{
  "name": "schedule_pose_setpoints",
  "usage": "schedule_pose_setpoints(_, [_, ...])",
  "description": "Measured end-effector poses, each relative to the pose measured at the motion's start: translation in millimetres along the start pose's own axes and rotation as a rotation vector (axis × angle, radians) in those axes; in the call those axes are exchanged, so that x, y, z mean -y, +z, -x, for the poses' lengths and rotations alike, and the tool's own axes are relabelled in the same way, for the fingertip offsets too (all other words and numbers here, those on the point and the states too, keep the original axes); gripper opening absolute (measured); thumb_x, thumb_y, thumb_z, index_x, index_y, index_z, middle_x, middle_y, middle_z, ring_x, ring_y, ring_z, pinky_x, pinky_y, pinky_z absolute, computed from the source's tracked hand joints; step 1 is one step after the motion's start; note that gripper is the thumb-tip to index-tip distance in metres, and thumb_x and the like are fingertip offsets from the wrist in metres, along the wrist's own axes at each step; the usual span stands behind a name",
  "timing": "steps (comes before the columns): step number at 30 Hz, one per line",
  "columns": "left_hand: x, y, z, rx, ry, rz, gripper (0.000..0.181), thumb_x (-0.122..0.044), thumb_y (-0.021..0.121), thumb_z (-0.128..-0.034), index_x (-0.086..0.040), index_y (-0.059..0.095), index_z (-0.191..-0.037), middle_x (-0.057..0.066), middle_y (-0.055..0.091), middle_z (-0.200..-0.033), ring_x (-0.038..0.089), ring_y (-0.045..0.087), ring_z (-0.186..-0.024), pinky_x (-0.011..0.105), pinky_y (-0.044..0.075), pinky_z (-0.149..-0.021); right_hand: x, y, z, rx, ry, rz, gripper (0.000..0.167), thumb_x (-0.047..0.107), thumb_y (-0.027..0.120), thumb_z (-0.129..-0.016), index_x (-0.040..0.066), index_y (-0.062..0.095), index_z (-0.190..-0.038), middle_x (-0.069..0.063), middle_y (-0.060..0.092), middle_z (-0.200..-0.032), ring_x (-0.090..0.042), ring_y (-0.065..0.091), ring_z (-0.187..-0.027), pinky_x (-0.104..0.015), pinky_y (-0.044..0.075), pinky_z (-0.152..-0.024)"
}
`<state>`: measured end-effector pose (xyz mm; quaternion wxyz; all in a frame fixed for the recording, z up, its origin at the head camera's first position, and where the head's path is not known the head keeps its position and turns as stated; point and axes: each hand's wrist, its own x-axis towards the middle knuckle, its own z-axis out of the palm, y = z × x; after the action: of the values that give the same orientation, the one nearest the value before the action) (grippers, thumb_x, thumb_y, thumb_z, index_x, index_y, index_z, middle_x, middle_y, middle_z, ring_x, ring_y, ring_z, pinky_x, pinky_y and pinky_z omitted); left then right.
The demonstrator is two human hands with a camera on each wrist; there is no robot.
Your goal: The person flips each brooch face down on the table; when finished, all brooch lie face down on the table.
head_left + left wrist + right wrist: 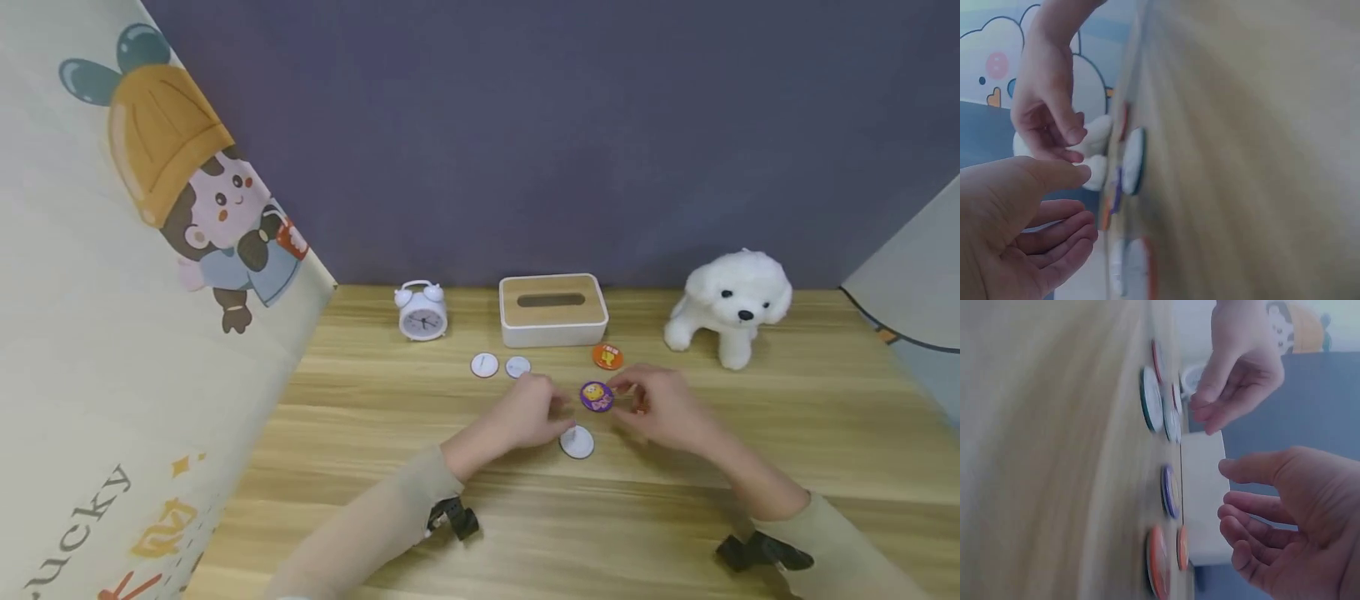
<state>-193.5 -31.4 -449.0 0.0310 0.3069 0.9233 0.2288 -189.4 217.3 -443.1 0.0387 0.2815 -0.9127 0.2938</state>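
Just left of a purple picture disc [597, 397], my left hand [531, 410] hovers with bent, relaxed fingers, its thumb near a white-faced disc [577, 442]. My right hand [663, 407] is on the purple disc's other side, fingers apart, over an orange-edged disc [1158, 562] partly hidden in the head view. Both wrist views show the left hand [1029, 225] and right hand [1304, 519] raised off the table and holding nothing. An orange picture disc [607, 357] lies behind the purple one; two white-faced discs [484, 365] [517, 367] lie at the left.
A white box with a wooden slotted lid [553, 325] stands behind the discs. To its left is a white alarm clock [423, 313], and to its right a white plush dog [738, 300]. A dark wall [555, 142] rises behind the wooden table [525, 533].
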Motion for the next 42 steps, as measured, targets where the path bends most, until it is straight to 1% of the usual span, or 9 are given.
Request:
schedule_pose_setpoints(3, [-4.2, -2.7, -16.6, -0.030, 0.001, -0.001, 0.031, -0.025, 0.081, -0.0928, -0.007, 0.080, -0.118, 0.007, 0.083, -0.108, 0.014, 0.077, -0.095, 0.019, 0.061, -0.086, -10.1, -12.7, -1.9, -0.004, 0.022, 0.073, 0.032, 0.011, 0.090, -0.081, 0.003, 0.077, -0.109, -0.010, 0.077, -0.098, -0.006, 0.060, -0.071, -0.022, 0.051, -0.060])
schedule_pose_setpoints(6, [-3.4, 1.2, -28.4, -0.033, -0.017, -0.026, 0.036, -0.024, 0.082, -0.0930, -0.008, 0.077, -0.125, 0.007, 0.081, -0.119, 0.015, 0.077, -0.106, 0.019, 0.060, -0.094, -17.6, -12.1, -6.2, 0.030, 0.026, 0.106, 0.032, 0.015, 0.090, -0.082, 0.003, 0.077, -0.109, -0.009, 0.078, -0.099, -0.004, 0.059, -0.072, -0.022, 0.051, -0.062])
schedule_pose_setpoints(9, [1.0, 9.2, -35.2, -0.006, -0.009, -0.077, 0.035, -0.023, 0.082, -0.0928, -0.009, 0.077, -0.125, 0.003, 0.081, -0.116, 0.011, 0.074, -0.098, 0.017, 0.058, -0.091, -22.4, -3.2, -10.5, 0.047, 0.019, 0.099, 0.032, 0.013, 0.089, -0.081, 0.003, 0.077, -0.109, -0.008, 0.078, -0.100, -0.002, 0.057, -0.069, -0.021, 0.050, -0.061])
schedule_pose_setpoints(13, [4.1, 17.2, -40.3, -0.005, 0.032, -0.122, 0.026, -0.018, 0.083, -0.0913, -0.010, 0.081, -0.116, -0.001, 0.082, -0.101, 0.007, 0.065, -0.079, 0.014, 0.053, -0.076, -26.2, 8.7, -13.4, 0.041, 0.009, 0.100, 0.031, 0.010, 0.090, -0.078, 0.003, 0.077, -0.106, -0.006, 0.076, -0.096, -0.003, 0.053, -0.066, -0.022, 0.047, -0.059])
schedule_pose_setpoints(16, [2.4, 20.4, -43.5, -0.031, 0.040, -0.155, 0.023, -0.019, 0.084, -0.0905, -0.011, 0.082, -0.112, -0.001, 0.082, -0.098, 0.008, 0.067, -0.080, 0.015, 0.055, -0.076, -28.2, 15.1, -14.1, 0.031, -0.007, 0.119, 0.031, 0.009, 0.090, -0.077, 0.004, 0.078, -0.104, -0.005, 0.074, -0.093, -0.006, 0.053, -0.067, -0.025, 0.047, -0.060])
schedule_pose_setpoints(21, [0.1, 21.8, -45.5, -0.038, 0.046, -0.207, 0.022, -0.024, 0.085, -0.0920, -0.014, 0.083, -0.111, -0.003, 0.083, -0.104, 0.011, 0.075, -0.093, 0.018, 0.058, -0.087, -27.2, 20.1, -15.9, 0.032, 0.013, 0.103, 0.028, 0.011, 0.090, -0.078, 0.007, 0.079, -0.104, 0.001, 0.071, -0.084, -0.004, 0.051, -0.065, -0.023, 0.044, -0.058])
schedule_pose_setpoints(29, [4.7, 20.6, -43.3, -0.037, 0.054, -0.148, 0.029, -0.025, 0.080, -0.0964, -0.015, 0.079, -0.123, -0.002, 0.082, -0.117, 0.010, 0.076, -0.106, 0.017, 0.057, -0.097, -21.5, 18.7, -17.8, 0.009, 0.104, 0.039, 0.029, 0.008, 0.090, -0.078, 0.006, 0.079, -0.105, 0.002, 0.066, -0.074, -0.005, 0.053, -0.064, -0.022, 0.045, -0.057])
schedule_pose_setpoints(37, [5.4, 4.7, -34.2, -0.170, 0.065, -0.053, 0.027, -0.028, 0.073, -0.1023, -0.014, 0.079, -0.126, 0.002, 0.083, -0.114, 0.011, 0.078, -0.093, 0.010, 0.056, -0.076, -20.5, 12.1, -16.4, -0.064, 0.082, -0.049, 0.019, 0.007, 0.087, -0.083, 0.009, 0.080, -0.101, 0.003, 0.072, -0.074, -0.001, 0.058, -0.062, -0.021, 0.050, -0.055])
schedule_pose_setpoints(42, [5.4, -1.7, -31.3, -0.242, 0.086, 0.037, 0.025, -0.021, 0.068, -0.1052, -0.007, 0.079, -0.123, 0.006, 0.081, -0.116, 0.014, 0.081, -0.098, 0.007, 0.057, -0.078, -17.0, 8.2, -17.3, -0.033, 0.073, -0.142, 0.012, 0.007, 0.085, -0.088, 0.006, 0.079, -0.099, -0.002, 0.078, -0.083, -0.001, 0.066, -0.068, -0.021, 0.056, -0.058])
